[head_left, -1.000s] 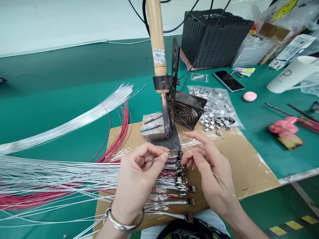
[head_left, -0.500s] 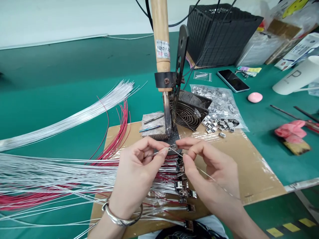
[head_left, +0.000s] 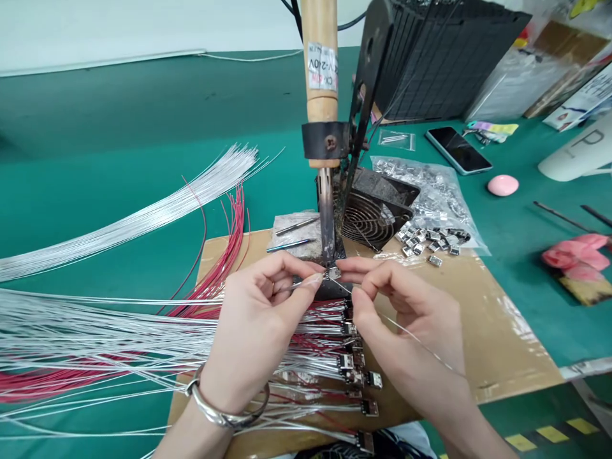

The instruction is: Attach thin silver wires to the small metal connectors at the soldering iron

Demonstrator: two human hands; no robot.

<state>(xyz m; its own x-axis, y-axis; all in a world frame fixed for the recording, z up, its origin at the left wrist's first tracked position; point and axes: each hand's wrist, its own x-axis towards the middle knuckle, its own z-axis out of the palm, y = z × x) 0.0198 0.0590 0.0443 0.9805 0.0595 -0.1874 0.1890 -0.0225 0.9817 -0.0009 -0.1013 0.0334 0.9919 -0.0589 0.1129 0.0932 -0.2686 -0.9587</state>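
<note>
Below the tip of the soldering iron (head_left: pixel 326 217), a small metal connector (head_left: pixel 334 273) sits between my two hands. My left hand (head_left: pixel 268 306) pinches a thin white wire at the connector's left side. My right hand (head_left: pixel 406 312) has thumb and fingers closed on a thin solder wire (head_left: pixel 411 336), which runs from the connector back across the palm; its index fingertip is by the connector. Under my hands, rows of finished-looking connectors (head_left: pixel 347 364) with white wires (head_left: pixel 143 331) and red wires lie on the cardboard (head_left: pixel 488 331).
A black fan (head_left: pixel 368 217) stands behind the iron, beside a bag of connectors (head_left: pixel 430 191). Left of the iron, a grey block (head_left: pixel 299 233) bears two tweezers-like tools. Farther right are a phone (head_left: pixel 458 150), a pink egg-shaped object (head_left: pixel 503 185) and a black crate (head_left: pixel 444 64).
The view has shifted slightly, and the iron looks nearer. The connector between my fingertips now shows its metal face, close below the iron's tip. Both hands keep their grips.
</note>
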